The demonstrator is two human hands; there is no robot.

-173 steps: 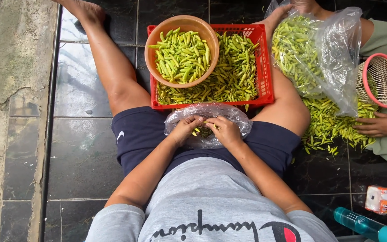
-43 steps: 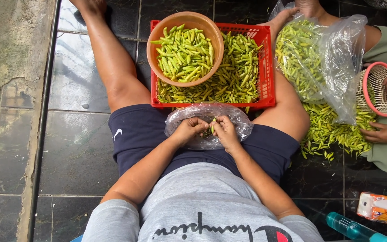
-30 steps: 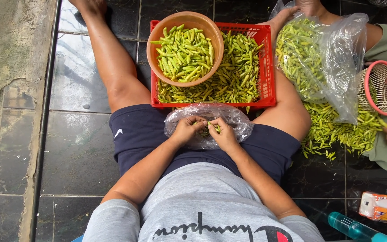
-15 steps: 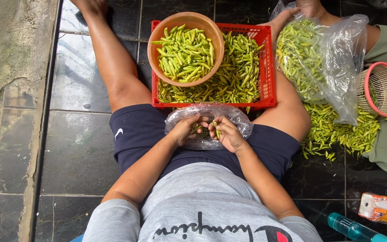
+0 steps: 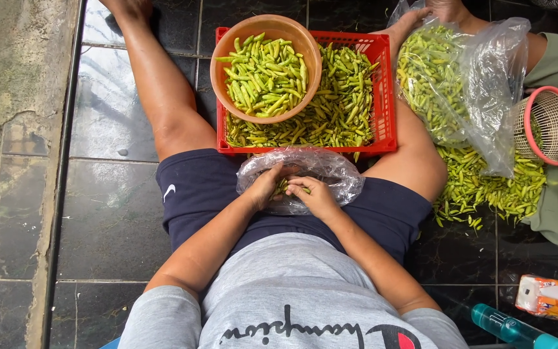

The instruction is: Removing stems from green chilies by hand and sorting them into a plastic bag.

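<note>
Your left hand (image 5: 265,187) and right hand (image 5: 314,196) meet over your lap, fingers curled and nearly touching, both forearms angled inward from your bent elbows.

the clear bag (image 5: 330,169) hides the chillies (image 5: 283,187) under both hands' fingers (image 5: 301,189).

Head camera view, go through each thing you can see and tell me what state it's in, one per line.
Orange bowl: heaped with green chillies, resting on the crate.
Red crate: holds loose chillies.
Lap bag: clear plastic, open on the thighs.
Left hand: in the lap bag, on a chilli.
Right hand: pinching the same chilli.
Large bag: open, chillies spilling onto the floor.
Pink basket: tilted sideways.
</note>
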